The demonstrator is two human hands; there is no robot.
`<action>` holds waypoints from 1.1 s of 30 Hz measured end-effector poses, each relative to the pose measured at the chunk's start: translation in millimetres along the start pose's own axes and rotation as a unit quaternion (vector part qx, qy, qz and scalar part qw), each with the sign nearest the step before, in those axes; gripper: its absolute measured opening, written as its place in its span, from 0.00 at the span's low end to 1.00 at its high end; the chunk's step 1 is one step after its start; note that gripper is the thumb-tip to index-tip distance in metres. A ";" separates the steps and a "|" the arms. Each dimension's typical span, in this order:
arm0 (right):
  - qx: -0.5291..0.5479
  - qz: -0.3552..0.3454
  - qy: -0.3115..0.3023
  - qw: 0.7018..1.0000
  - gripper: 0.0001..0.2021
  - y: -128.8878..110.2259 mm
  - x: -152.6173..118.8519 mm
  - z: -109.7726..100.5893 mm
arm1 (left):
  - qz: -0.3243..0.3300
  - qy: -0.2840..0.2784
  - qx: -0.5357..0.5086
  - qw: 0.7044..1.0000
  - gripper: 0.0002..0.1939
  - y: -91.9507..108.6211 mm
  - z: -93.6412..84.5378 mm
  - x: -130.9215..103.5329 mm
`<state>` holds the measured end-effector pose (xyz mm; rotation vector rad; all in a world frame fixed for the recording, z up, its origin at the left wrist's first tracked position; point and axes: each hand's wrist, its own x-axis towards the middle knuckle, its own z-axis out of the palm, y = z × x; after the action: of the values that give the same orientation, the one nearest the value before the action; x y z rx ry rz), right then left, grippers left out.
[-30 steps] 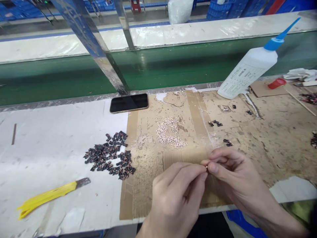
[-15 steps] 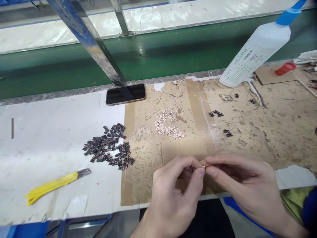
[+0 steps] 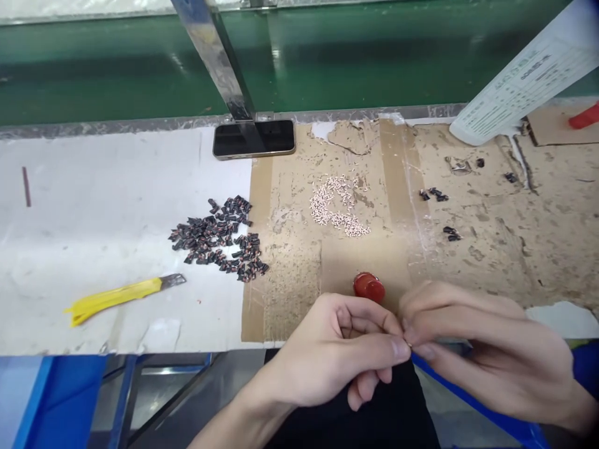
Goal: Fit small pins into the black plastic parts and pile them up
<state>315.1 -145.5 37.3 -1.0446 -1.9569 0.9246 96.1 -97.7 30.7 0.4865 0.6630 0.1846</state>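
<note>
The counter (image 3: pixel 112 212) runs before me, white on the left and covered with worn cardboard (image 3: pixel 496 280) to the right. Behind it lies a long green strip (image 3: pixel 350 62), and a metal post (image 3: pixel 219 62) rises at the far edge. A white bottle (image 3: pixel 528 81) leans at the far right, its top out of view. My right grip (image 3: pixel 416 346) and my left grip (image 3: pixel 403 340) meet over the near edge, thumb and fingers together on each, both pinched on one tiny piece. A heap of dark pieces (image 3: pixel 206 234) sits where white meets cardboard, with a yellow-handled knife (image 3: pixel 116 298) nearer me and a phone (image 3: pixel 255 138) against the post's foot. Pale bits (image 3: pixel 346 223) lie in a loose curve mid-cardboard. A small red cup (image 3: pixel 369 287) is just beyond my left fingers. Smallest is the tiny piece (image 3: pixel 409 343) between my fingertips, mostly hidden, its shape unclear.
</note>
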 end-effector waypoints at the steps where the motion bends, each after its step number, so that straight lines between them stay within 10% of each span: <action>1: -0.006 0.003 -0.008 1.000 0.10 -0.9 -3.2 2.6 | -0.002 0.001 -0.006 1.000 0.17 -3.4 0.0 -0.8; 8: 0.009 0.122 0.094 0.988 0.07 6.5 -22.1 23.5 | 0.112 0.140 0.026 0.983 0.11 -30.8 6.3 -5.6; 13: -0.180 0.130 0.151 0.963 0.07 14.9 -17.2 31.2 | 0.213 0.277 0.060 0.935 0.06 -42.1 -6.3 -11.3; 26: -0.319 0.039 0.103 0.941 0.08 15.7 -10.2 33.1 | 0.305 0.313 0.168 0.884 0.08 -39.6 -5.6 -21.8; 33: -0.034 0.182 0.189 0.965 0.07 -3.7 -11.9 29.1 | 0.278 0.258 0.165 0.910 0.09 -26.8 4.1 -5.9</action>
<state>294.2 -164.8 23.3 -1.5318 -1.5168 0.7781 94.4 -124.5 23.6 0.9684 1.0711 0.7699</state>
